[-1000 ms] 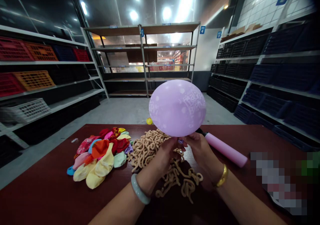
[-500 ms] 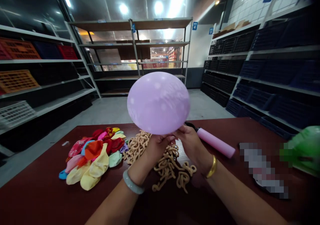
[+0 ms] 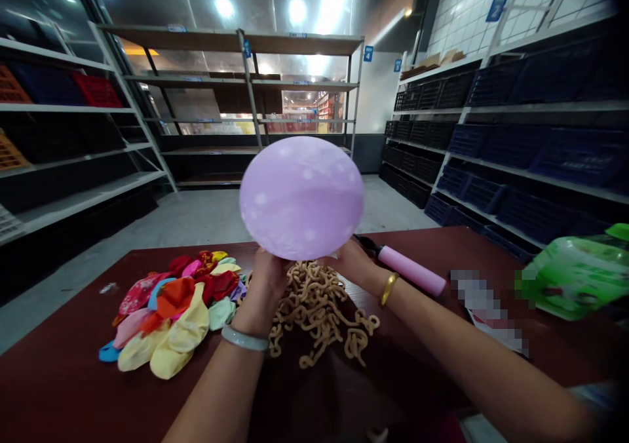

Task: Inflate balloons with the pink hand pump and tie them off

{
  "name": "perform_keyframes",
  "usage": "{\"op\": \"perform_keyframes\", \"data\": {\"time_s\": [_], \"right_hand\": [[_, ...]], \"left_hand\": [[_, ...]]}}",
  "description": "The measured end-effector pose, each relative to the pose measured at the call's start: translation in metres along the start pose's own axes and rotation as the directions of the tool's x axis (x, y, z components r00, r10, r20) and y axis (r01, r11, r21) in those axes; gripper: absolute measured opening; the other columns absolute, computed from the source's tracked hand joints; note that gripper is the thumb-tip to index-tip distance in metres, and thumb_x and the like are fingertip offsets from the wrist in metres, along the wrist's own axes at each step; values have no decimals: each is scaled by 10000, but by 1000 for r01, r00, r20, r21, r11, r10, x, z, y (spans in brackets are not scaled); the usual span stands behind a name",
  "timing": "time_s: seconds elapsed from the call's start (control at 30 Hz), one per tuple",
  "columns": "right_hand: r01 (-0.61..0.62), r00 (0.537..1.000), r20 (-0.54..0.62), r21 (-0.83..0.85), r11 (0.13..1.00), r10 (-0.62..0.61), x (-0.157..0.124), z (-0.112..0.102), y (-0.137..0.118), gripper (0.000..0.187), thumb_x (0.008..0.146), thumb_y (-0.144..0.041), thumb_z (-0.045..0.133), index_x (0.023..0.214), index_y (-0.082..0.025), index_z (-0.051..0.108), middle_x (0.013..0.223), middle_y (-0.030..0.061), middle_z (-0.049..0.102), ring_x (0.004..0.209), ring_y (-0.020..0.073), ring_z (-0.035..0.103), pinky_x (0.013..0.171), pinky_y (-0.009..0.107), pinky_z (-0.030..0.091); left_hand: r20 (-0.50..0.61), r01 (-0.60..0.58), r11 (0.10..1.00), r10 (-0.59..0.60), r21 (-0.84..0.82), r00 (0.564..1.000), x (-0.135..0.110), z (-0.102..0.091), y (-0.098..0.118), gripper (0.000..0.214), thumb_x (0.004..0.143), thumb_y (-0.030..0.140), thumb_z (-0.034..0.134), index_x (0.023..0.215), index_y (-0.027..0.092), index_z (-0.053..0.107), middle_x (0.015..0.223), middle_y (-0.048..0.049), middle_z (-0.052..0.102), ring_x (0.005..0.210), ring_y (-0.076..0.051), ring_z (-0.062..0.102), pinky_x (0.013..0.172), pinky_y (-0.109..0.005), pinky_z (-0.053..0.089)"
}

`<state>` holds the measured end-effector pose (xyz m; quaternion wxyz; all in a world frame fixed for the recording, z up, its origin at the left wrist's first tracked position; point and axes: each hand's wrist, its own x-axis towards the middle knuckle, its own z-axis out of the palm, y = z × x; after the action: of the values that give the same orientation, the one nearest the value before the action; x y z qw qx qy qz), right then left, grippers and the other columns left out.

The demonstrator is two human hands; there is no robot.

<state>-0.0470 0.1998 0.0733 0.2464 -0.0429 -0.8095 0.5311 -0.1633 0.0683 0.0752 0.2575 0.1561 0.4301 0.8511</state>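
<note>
A blown-up light purple balloon (image 3: 302, 197) with pale printed markings is held up over the table, in front of me. My left hand (image 3: 270, 274) is at its lower left side, a pale bangle on the wrist. My right hand (image 3: 350, 263) is under its lower right side, with a gold bangle on the wrist. Both hands are closed at the balloon's underside, which hides most of the fingers and the neck. Below lies a heap of tan, curly, rope-like pieces (image 3: 314, 305). A pink cylindrical pump (image 3: 411, 270) with a black end lies beyond my right wrist.
A pile of uninflated balloons (image 3: 181, 305) in several colours covers the left of the dark red table (image 3: 393, 364). At right lie a blurred-out flat item (image 3: 484, 305) and a green-and-white plastic pack (image 3: 574, 276). Shelves with crates (image 3: 511, 145) stand beyond the table.
My hands, close together under the balloon before, have spread apart, the left one going left. The balloon has turned slightly. The whole view has shifted, bringing more of the green pack in.
</note>
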Motion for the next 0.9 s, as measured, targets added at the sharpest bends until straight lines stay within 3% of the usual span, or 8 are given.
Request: {"op": "perform_keyframes", "data": {"time_s": [0.13,0.2,0.27,0.3,0.37,0.53,0.67,0.9], "right_hand": [[15,998,61,-320,947,5,-8,-8,24,177,705,-157,706,858,-240,734,1080,68,677,1158,270,497,1060,437,257],[-10,999,36,-355,935,25,-8,-6,34,207,664,-132,717,849,-223,733,1039,81,687,1135,284,508,1037,435,273],[-43,999,10,-357,933,50,-6,-3,42,120,649,-159,729,760,-203,718,918,75,702,1030,270,559,976,408,336],[-61,998,-1,-344,937,64,-5,-2,44,59,665,-198,726,719,-195,703,854,66,700,955,249,583,926,385,377],[-92,996,-19,-290,953,90,-3,-3,42,130,728,-310,687,704,-182,678,774,51,689,809,202,604,803,335,437],[-117,992,-43,-24,993,116,1,-17,5,314,802,-469,604,839,-160,643,820,43,687,724,139,602,711,272,458],[-156,986,1,360,920,166,1,-27,-34,284,721,-426,717,774,-159,634,797,31,669,663,108,566,650,243,442],[-179,984,12,108,978,178,4,-31,-63,220,752,-373,703,763,-155,670,590,-21,608,508,83,468,512,222,364]], "left_hand": [[32,75,992,-72,-105,997,7,-10,1,188,627,207,707,737,156,564,604,25,545,511,-69,511,394,-144,301],[57,98,987,-91,-127,994,6,-13,2,213,641,219,730,767,153,571,626,26,555,529,-67,532,399,-135,326],[44,108,987,-103,-119,994,5,-13,2,252,641,239,764,788,152,579,642,30,566,535,-63,542,428,-135,375],[32,107,988,-104,-109,994,5,-13,2,269,637,253,779,788,149,582,644,31,569,535,-61,544,448,-138,400],[14,94,991,-93,-91,996,5,-12,1,297,633,295,798,784,146,590,641,34,573,516,-53,534,462,-141,414],[-13,49,996,-50,-69,999,6,-10,-1,346,612,356,825,773,143,604,638,25,589,500,-50,523,438,-144,380],[-17,24,997,-25,-75,1000,5,-9,-1,361,599,374,834,752,142,604,625,24,584,509,-52,519,458,-148,391],[40,18,997,-15,-81,999,-1,-5,-1,377,594,388,835,745,138,596,620,21,580,513,-48,518,454,-132,370]]}}
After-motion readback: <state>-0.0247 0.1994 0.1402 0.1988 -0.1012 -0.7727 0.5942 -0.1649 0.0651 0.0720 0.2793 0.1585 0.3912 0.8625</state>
